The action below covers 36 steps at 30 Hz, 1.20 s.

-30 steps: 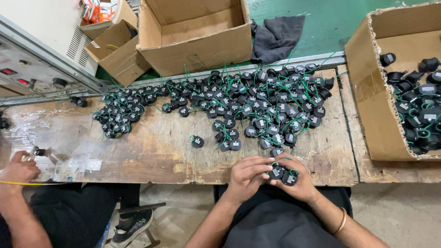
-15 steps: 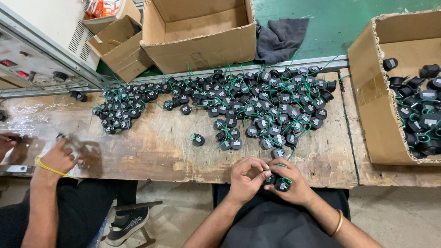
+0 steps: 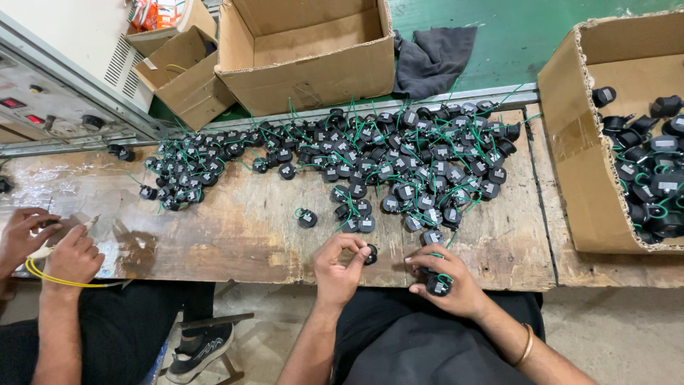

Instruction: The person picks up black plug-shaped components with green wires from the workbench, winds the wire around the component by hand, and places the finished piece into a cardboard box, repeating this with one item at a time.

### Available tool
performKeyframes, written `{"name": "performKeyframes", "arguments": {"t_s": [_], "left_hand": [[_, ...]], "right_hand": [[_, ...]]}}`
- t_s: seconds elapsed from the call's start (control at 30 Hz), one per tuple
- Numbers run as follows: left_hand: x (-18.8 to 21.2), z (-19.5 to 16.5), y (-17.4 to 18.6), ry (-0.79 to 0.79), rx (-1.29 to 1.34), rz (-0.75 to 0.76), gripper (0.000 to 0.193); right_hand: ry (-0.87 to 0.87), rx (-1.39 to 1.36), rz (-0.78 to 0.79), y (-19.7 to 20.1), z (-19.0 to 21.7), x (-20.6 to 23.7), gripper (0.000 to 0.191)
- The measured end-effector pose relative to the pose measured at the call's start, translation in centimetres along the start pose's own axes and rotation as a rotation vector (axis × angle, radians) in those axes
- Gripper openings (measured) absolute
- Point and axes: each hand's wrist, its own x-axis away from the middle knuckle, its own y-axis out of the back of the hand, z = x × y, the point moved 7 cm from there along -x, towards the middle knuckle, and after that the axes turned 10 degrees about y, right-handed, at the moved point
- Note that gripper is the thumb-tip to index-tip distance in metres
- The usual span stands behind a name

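My left hand (image 3: pixel 340 265) pinches a small round black part (image 3: pixel 370 254) at the near edge of the wooden workbench (image 3: pixel 235 228). My right hand (image 3: pixel 447 279) curls around another black part with a green wire loop (image 3: pixel 437 284), just off the bench edge above my lap. A large heap of the same black parts with green wires (image 3: pixel 399 160) spreads across the bench beyond both hands. One single part (image 3: pixel 307 218) lies apart, left of the heap.
A co-worker's two hands (image 3: pixel 50 246) at the left hold a yellow wire and a thin tool. An open cardboard box (image 3: pixel 588 150) at the right holds more black parts. Empty cardboard boxes (image 3: pixel 306 50) and a dark cloth (image 3: pixel 434 60) sit behind the bench.
My hands have come apart: the left now holds its own part at the bench edge, the right keeps one. The co-worker's hands shifted on the left.
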Motion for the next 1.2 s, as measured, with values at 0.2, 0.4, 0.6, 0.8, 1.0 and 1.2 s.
{"name": "performKeyframes", "arguments": {"t_s": [0.2,0.4,0.6,0.8,1.0,1.2], "left_hand": [[-1.0,1.6,1.0,0.1,-0.319,-0.091,0.015],[-1.9,0.5,2.1,-0.024,-0.713,-0.31,0.014],[-3.4,0.6,1.0,-0.09,-0.785,-0.235,0.035],[-5.4,2.8,1.0,0.027,-0.911,-0.215,0.027],[-6.9,3.4,2.7,0.001,-0.659,-0.184,0.03],[-6.6,0.9,2.5,-0.006,-0.277,-0.207,0.034]], "right_hand": [[0.029,0.032,-0.001,-0.1,0.1,0.0,0.046],[-0.014,0.021,-0.005,-0.1,-0.3,0.1,0.044],[-0.021,0.016,-0.006,0.0,-0.2,-0.1,0.043],[-0.008,-0.027,-0.03,0.4,0.2,-0.2,0.04],[-0.017,-0.012,-0.031,0.5,-0.1,-0.1,0.041],[-0.004,-0.001,-0.029,0.5,-0.2,-0.1,0.041]]}}
